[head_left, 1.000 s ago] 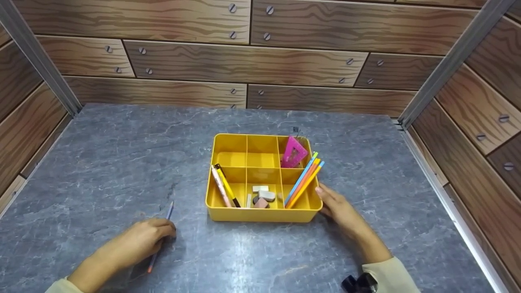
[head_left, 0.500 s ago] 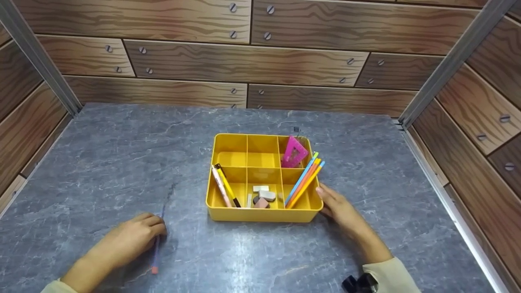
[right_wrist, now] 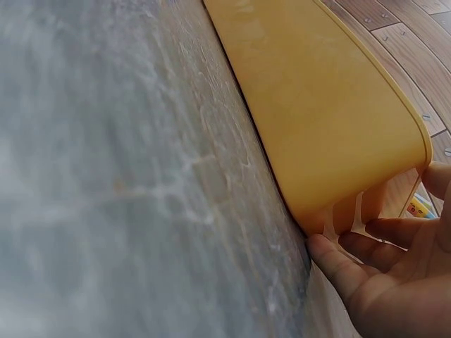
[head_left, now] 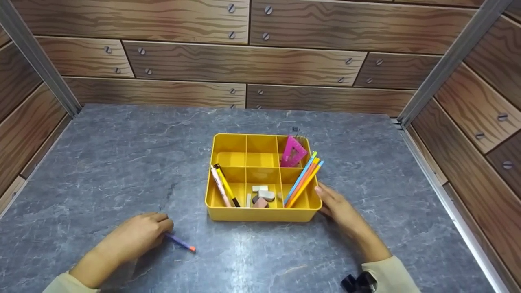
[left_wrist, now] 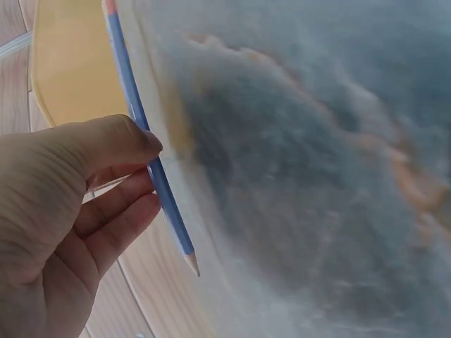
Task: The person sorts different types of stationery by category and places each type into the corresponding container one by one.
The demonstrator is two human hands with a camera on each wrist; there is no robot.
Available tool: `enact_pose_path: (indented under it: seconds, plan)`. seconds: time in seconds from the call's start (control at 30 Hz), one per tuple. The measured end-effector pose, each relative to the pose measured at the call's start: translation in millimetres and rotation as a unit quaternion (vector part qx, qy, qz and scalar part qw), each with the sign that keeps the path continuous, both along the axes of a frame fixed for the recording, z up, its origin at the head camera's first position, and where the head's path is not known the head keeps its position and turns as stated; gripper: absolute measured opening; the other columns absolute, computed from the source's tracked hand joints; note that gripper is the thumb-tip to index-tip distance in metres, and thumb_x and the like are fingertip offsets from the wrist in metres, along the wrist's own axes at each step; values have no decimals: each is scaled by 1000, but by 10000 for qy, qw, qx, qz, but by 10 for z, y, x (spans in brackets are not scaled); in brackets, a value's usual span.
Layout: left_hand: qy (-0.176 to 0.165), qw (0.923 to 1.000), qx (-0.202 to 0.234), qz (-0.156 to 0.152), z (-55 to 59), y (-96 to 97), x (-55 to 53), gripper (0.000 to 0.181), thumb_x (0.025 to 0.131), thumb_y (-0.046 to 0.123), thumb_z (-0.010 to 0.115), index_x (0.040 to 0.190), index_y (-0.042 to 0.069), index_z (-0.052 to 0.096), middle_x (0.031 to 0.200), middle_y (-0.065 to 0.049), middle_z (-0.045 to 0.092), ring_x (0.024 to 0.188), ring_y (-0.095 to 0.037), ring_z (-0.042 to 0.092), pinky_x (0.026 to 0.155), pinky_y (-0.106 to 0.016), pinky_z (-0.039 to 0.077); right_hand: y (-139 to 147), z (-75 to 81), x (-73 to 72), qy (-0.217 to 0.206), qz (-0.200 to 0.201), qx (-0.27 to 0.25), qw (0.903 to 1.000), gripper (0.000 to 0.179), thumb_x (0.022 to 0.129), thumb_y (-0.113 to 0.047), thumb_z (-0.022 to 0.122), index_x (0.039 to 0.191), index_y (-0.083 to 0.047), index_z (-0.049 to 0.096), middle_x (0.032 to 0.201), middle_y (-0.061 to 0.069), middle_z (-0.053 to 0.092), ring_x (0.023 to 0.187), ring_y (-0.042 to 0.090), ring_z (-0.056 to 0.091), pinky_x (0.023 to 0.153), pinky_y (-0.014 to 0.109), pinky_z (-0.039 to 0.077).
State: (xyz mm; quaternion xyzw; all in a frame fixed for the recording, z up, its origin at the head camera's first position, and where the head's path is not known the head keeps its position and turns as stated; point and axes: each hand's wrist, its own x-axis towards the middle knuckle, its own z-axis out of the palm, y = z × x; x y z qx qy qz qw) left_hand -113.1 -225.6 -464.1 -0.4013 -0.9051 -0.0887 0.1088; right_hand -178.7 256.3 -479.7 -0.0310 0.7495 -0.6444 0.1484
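My left hand [head_left: 136,238] is at the left front of the table, pinching a blue pencil [left_wrist: 132,88] between thumb and fingers. The pencil's orange-pink end points right in the head view; its sharpened tip shows in the left wrist view. At mid-table sits a yellow compartment box [head_left: 264,214]. My right hand [head_left: 346,217] rests against the box's right side, thumb near the rim and fingertips on the outer wall [right_wrist: 331,127]. Several pencils [head_left: 303,183] lean in the front right compartment, erasers [head_left: 266,195] lie in the front middle, and pens [head_left: 226,185] lean in the front left.
A pink set square [head_left: 294,152] leans in the back right compartment. Wood-patterned panels [head_left: 244,63] enclose the grey marbled tabletop [head_left: 134,162] at the back and sides. A metal rail [head_left: 456,219] runs along the right edge.
The pencil in my left hand has swung round: its orange end pointed toward the front and now points right. The hand shifted slightly left, then back right. My right hand and the box stayed put.
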Motion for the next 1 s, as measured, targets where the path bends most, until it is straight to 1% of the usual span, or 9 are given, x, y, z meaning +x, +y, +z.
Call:
enact_pose_path:
  seconds: [0.1,0.23,0.47,0.67,0.8,0.9,1.0]
  plan:
    - [-6,10000,96,-21,70,57,-18,26,73,-3,73,76,16,55,73,7,49,61,-13,51,52,-31,47,2,-4,-2,14,0,-6,10000,67,104,-37,47,151,4,26,156,21,27,137,33,36,108,38,37]
    - [-1,9998,194,-37,179,131,-52,26,73,-3,74,78,15,57,75,8,50,63,-10,51,53,-28,48,6,-7,-7,54,32,-32,10000,66,104,-36,46,151,5,24,156,21,26,137,33,36,108,39,37]
    - [-256,9989,395,-75,360,241,-113,24,74,-3,76,87,12,63,81,5,58,69,-12,58,57,-28,53,3,-2,-6,110,87,-103,9998,64,105,-34,44,151,5,24,156,21,26,137,33,36,108,40,37]
    - [-279,9982,524,-57,491,338,-171,23,77,-2,77,91,11,65,85,3,62,72,-11,61,61,-26,55,7,-11,-5,129,63,-113,9998,62,105,-33,45,151,4,26,155,20,29,136,33,37,108,39,37]
    - [-309,9965,768,-110,565,406,-206,21,79,-2,76,92,11,65,86,3,63,72,-12,62,61,-24,55,11,-11,-4,129,39,-97,9999,63,105,-34,45,151,5,26,155,21,29,136,33,38,107,38,38]
    - [-267,9951,933,-165,604,469,-234,19,80,-1,75,92,11,65,85,3,63,70,-12,62,61,-24,55,9,-5,-2,134,30,-60,9999,63,104,-34,46,151,5,27,155,21,29,136,33,38,107,38,38]
    - [-198,9945,1009,-175,634,539,-259,18,80,-1,74,91,11,65,83,3,62,69,-12,61,60,-23,55,5,1,0,123,24,-16,9999,64,104,-35,46,151,4,26,155,21,28,137,33,37,107,38,38]
